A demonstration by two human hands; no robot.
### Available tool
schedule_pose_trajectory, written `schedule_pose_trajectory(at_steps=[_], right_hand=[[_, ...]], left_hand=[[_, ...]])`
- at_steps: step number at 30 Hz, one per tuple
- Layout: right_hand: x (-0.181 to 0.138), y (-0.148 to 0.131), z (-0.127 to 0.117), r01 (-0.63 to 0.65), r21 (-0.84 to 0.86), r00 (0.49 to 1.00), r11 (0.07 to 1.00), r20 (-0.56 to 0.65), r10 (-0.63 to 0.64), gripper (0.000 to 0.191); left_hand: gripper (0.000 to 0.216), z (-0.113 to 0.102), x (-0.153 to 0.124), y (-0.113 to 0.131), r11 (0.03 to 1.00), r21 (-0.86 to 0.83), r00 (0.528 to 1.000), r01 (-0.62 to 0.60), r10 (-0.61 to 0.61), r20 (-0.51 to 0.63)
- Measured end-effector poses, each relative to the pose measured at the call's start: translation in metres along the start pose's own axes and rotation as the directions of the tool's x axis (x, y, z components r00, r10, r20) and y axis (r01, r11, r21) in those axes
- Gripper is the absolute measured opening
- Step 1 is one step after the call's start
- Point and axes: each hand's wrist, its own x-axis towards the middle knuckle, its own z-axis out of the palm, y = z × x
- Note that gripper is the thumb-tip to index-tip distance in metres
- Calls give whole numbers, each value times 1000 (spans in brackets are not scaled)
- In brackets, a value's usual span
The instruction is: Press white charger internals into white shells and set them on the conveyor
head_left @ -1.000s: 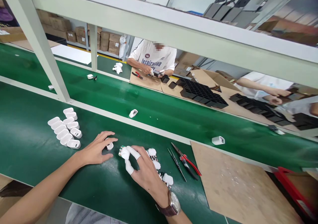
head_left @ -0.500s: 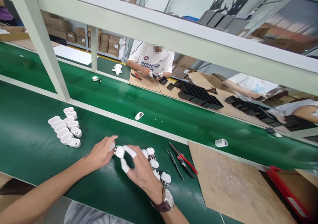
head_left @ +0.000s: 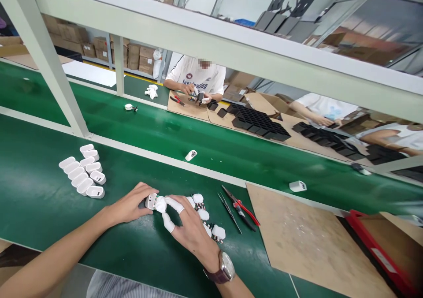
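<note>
Palm down on the green table, the left hand curls shut around a white charger shell. At its 3 o'clock, the right hand pinches a plug insert against the shell.

Small white charger shell, on side, touching white plug insert.

A factory assembly line: green conveyor belt, stacked cartons.
</note>
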Motion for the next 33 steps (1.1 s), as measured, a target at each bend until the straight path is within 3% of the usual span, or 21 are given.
schedule_pose_trajectory(at_steps=[2, 7, 19, 26, 33], right_hand=[[-2, 1, 2, 43, -20, 999, 999, 29, -43, 53], [-5, 6, 5, 95, -63, 992, 993, 90, -89, 56], [0, 3, 0, 165, -170, 971, 971, 201, -130, 22], [6, 0, 3, 127, -156, 969, 980, 231, -89, 22], [6, -3, 14, 98, -150, 979, 984, 191, -69, 21]], left_hand=[[60, 6, 0, -1, 998, 29, 997, -64, 65, -33], [55, 8, 0, 0, 994, 75, 995, -77, 81, -50], [55, 7, -1, -1, 986, 119, 992, -116, 121, -36], [47, 7, 0, 3, 991, 95, 995, -97, 99, -20], [44, 9, -1, 1, 999, 22, 999, 38, -38, 35]])
